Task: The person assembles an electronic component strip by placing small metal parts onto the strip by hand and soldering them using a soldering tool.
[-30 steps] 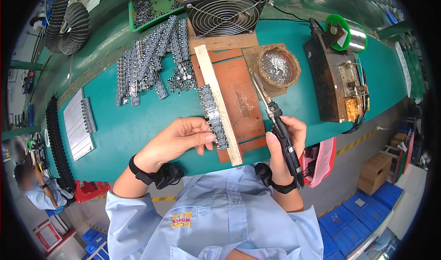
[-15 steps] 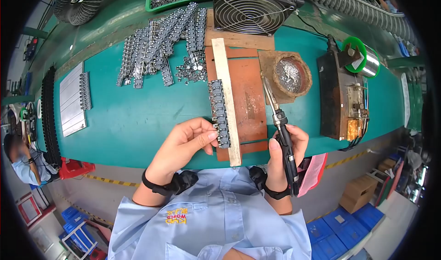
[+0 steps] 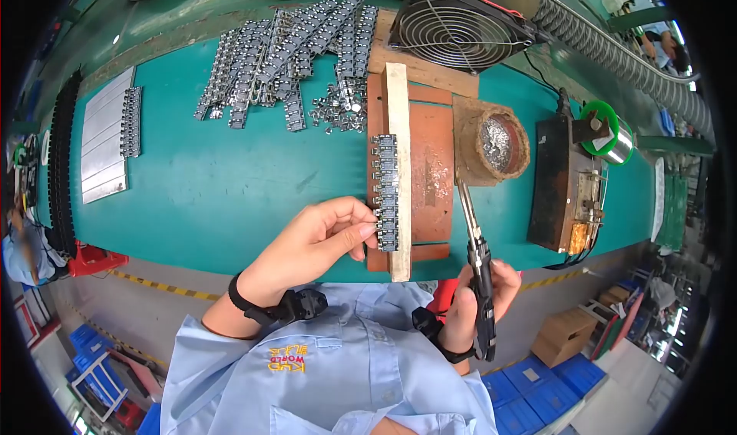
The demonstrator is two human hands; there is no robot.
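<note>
So the right hand point(image 3: 463, 318) had its fingers wrapped round the iron point(image 3: 482, 285), tip clear of the strip point(image 3: 386, 193). Left hand point(image 3: 318, 243) fingers pinched that strip's near end, beside the bar point(image 3: 399, 158). Looked like one in progress; farther back on the desk point(image 3: 230, 181), a pile point(image 3: 309, 39) sat, couldn't tell if finished.

The word "WORLD" point(image 3: 292, 359) on the light-blue shirt point(image 3: 330, 381)
</note>
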